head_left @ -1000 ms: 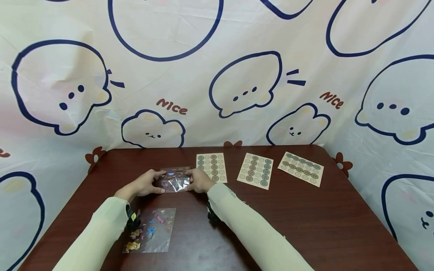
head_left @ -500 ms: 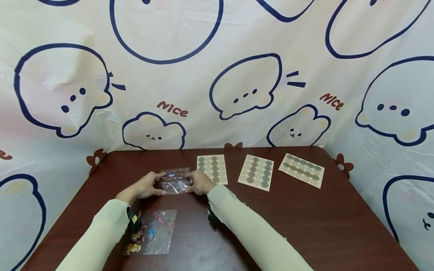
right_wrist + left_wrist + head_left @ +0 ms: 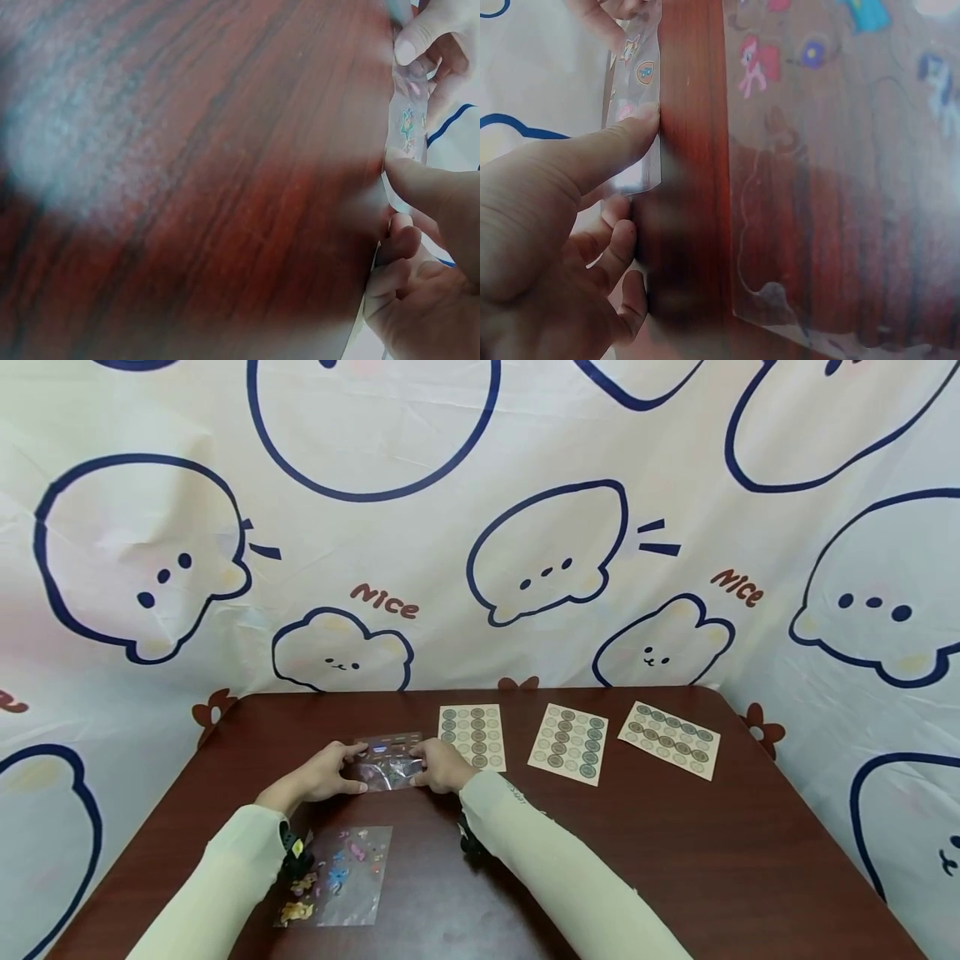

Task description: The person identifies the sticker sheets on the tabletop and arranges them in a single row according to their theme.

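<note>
A small clear plastic sticker sheet [image 3: 388,768] with little coloured pictures lies at the back left of the table, between the two hands. Its left end is held by my left hand [image 3: 326,772], thumb along the near edge and index finger toward the far corner. My right hand [image 3: 444,765] grips the right end in the same manner. In the left wrist view, the thumb overlaps the sticker sheet [image 3: 639,82], with the other fingers curled beyond it. The right wrist view shows the right thumb at the edge of the sticker sheet [image 3: 407,124]; fingertips under it are partly hidden.
A larger clear sheet [image 3: 352,889] with colourful pony stickers lies near the left forearm, partly covered by it. Three cream sheets of round stickers, left [image 3: 480,739], middle [image 3: 567,743] and right [image 3: 670,739], lie along the back of the brown table [image 3: 675,860]. A printed cloth hangs behind.
Only the head view has shifted slightly. Both hands keep their hold on the small sticker sheet in the same place.
</note>
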The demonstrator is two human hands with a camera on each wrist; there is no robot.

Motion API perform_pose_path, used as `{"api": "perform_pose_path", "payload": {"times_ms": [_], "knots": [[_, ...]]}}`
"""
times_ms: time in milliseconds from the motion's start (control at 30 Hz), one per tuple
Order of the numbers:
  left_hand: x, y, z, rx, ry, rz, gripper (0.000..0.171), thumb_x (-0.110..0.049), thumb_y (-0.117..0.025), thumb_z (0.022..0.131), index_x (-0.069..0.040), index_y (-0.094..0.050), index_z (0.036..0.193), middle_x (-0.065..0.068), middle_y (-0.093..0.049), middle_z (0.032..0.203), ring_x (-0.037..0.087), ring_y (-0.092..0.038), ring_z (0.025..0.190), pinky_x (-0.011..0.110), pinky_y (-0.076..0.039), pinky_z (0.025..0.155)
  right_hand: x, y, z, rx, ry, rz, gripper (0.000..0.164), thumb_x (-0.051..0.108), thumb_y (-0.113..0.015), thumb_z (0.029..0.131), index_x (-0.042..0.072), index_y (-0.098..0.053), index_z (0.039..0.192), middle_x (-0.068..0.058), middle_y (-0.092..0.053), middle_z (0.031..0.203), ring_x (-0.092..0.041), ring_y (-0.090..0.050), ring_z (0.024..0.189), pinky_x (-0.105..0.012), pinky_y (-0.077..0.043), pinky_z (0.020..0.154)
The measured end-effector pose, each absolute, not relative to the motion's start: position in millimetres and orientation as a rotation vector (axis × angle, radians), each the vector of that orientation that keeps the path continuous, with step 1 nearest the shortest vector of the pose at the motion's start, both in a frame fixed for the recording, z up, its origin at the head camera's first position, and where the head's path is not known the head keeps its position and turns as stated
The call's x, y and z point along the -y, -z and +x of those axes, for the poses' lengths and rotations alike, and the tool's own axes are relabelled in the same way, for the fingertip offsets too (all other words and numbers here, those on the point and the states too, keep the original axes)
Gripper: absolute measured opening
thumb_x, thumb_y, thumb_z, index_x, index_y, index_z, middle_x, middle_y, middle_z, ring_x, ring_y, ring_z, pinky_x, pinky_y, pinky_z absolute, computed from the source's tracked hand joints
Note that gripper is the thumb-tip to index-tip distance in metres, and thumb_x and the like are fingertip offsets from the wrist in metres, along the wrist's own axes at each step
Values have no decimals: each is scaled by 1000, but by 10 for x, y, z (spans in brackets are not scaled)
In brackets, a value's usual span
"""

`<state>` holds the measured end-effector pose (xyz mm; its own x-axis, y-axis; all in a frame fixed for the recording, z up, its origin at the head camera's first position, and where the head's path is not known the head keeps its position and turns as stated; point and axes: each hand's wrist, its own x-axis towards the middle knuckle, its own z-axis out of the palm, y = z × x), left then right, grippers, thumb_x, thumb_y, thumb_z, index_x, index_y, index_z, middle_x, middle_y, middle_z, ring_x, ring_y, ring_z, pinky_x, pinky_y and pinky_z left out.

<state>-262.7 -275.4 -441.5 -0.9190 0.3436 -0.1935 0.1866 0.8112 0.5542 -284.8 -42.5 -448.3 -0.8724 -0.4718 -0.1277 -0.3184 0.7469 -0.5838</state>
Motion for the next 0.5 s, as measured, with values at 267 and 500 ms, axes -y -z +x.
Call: {"api": "perform_pose_path", "payload": {"times_ms": [267, 500], "knots": [[2738, 4415, -2626, -2735, -785, 382, 76, -16, -80, 87, 9, -42, 148, 30, -55, 126, 36, -54, 108, 54, -49, 97, 425, 4503, -2839, -2724, 815, -649, 45, 14, -78, 89, 10, -67, 132, -5, -64, 96, -10, -52, 81, -23, -47, 80], [2748, 4439, -2599, -2771, -808, 372, 74, -17, -81, 85, 9, -47, 145, 22, -55, 113, 29, -49, 94, 40, -45, 81, 426, 4438, -2813, -2719, 819, -670, 48, 14, -80, 87, 10, -66, 133, -3, -61, 92, -9, -50, 79, -22, -44, 75]]}}
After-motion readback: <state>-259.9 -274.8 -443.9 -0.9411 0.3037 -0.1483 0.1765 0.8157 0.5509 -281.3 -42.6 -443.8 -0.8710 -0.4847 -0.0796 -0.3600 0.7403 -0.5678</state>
